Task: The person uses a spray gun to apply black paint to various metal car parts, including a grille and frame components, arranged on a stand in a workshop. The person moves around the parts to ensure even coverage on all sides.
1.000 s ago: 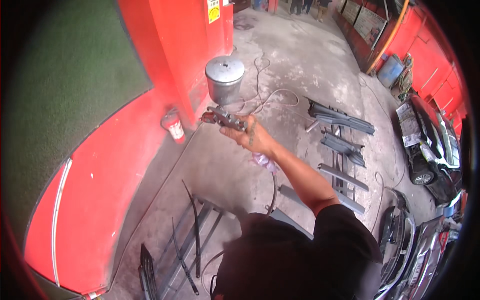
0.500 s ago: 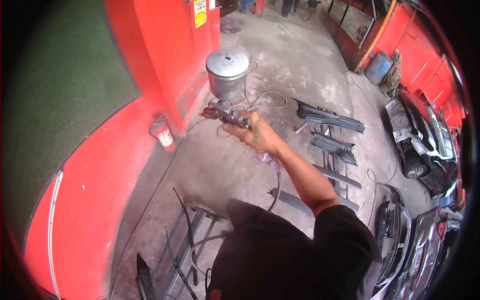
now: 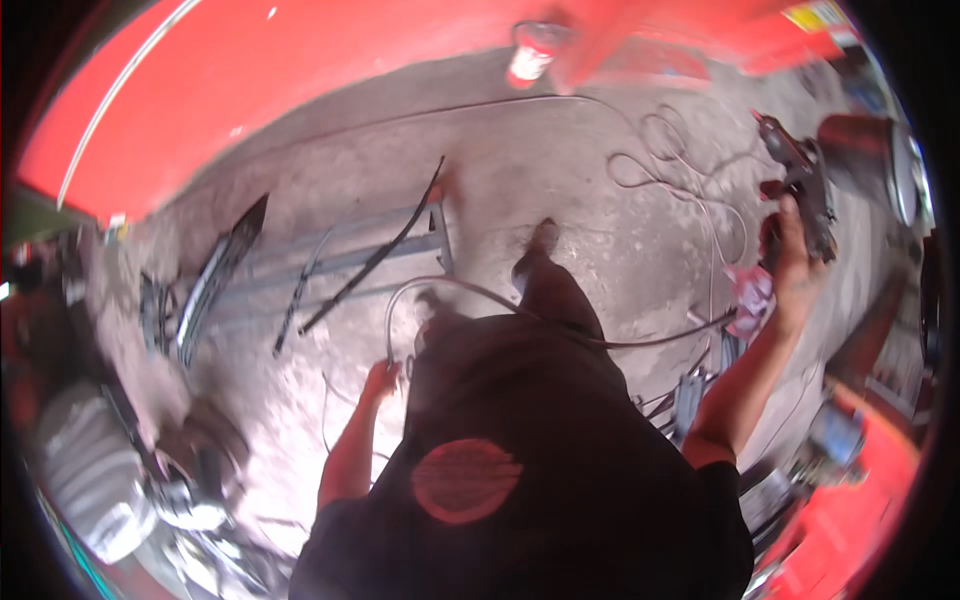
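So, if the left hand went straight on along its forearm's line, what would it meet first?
Past the hose it holds, the left hand would probably meet the grey metal stand first; depth is unclear, so it might pass above.

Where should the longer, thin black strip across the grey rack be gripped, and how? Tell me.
Probably the middle of the longer black strip, from above: it is slender, slightly bowed, lies slantwise across the grey rack, and nothing covers it.
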Action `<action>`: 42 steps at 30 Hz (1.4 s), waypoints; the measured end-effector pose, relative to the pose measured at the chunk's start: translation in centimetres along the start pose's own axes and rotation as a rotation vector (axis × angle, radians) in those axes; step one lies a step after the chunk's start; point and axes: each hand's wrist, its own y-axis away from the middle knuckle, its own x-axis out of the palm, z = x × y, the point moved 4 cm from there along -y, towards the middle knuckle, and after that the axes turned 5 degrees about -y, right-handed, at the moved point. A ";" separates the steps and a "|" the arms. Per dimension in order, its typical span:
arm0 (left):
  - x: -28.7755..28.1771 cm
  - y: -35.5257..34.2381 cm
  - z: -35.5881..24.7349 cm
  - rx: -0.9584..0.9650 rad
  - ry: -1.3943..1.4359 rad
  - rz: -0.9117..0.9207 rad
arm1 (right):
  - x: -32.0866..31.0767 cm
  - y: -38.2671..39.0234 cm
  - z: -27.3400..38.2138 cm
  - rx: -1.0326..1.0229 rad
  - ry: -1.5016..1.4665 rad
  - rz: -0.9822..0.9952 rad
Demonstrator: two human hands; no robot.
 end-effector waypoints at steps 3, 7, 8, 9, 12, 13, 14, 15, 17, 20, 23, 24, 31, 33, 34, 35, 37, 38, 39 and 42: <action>4.2 2.8 -2.0 0.011 -0.044 -0.137 | 1.3 -5.0 -2.2 -0.010 0.000 0.196; 8.7 2.4 -9.4 0.182 0.001 -0.388 | 2.4 -13.0 -4.1 -0.040 -0.046 0.365; 9.5 2.0 -12.4 0.255 -0.067 -0.432 | 3.0 -14.9 -4.1 -0.081 -0.057 0.381; 10.5 1.4 -12.9 0.217 -0.002 -0.411 | 4.0 -16.3 -4.3 -0.092 -0.064 0.449; 12.7 0.5 -17.3 0.124 0.116 -0.400 | 8.2 -19.1 -2.1 -0.218 -0.058 0.565; 12.6 0.0 -20.0 0.125 0.155 -0.434 | 8.6 -20.4 -0.9 -0.255 0.005 0.572; 12.3 -0.2 -22.5 0.125 0.194 -0.467 | 9.5 -21.4 0.4 -0.291 -0.061 0.610; 12.4 -0.5 -24.3 0.113 0.233 -0.492 | 11.2 -22.3 1.3 -0.317 -0.122 0.659; 13.1 -1.5 -26.8 0.262 0.218 -0.588 | 15.0 -24.8 2.6 -0.376 -0.213 0.747; 15.5 -4.8 -28.2 0.210 0.409 -0.653 | 20.1 -25.1 7.5 -0.394 -0.193 0.867; 16.5 -9.1 -32.3 0.287 0.390 -0.656 | 24.9 -26.9 11.2 -0.512 -0.231 0.972; 16.8 -9.8 -33.1 0.322 0.253 -0.669 | 27.0 -27.3 12.0 -0.551 -0.234 1.003; 13.2 -11.7 -41.6 -0.025 0.696 -0.594 | 35.3 -29.8 20.9 -0.738 -0.202 1.196; 11.2 -9.0 -44.8 -0.018 0.903 -0.481 | 37.5 -28.8 24.4 -0.804 -0.237 1.240; 11.2 -8.9 -44.8 -0.021 0.899 -0.529 | 38.7 -28.7 25.7 -0.831 -0.251 1.261; 11.9 -9.1 -44.8 -0.025 0.896 -0.577 | 39.9 -28.4 26.8 -0.858 -0.264 1.282; 12.7 -10.0 -45.8 -0.075 0.905 -0.683 | 42.7 -28.0 29.2 -0.925 -0.272 1.344; 13.1 -10.5 -46.4 -0.075 0.965 -0.700 | 44.1 -27.8 30.5 -0.959 -0.264 1.386; 13.2 -11.1 -47.1 -0.069 1.021 -0.717 | 45.5 -27.5 31.7 -0.994 -0.254 1.421; 13.5 -11.5 -48.8 -0.093 1.158 -0.699 | 50.1 -26.0 34.7 -1.046 -0.274 1.518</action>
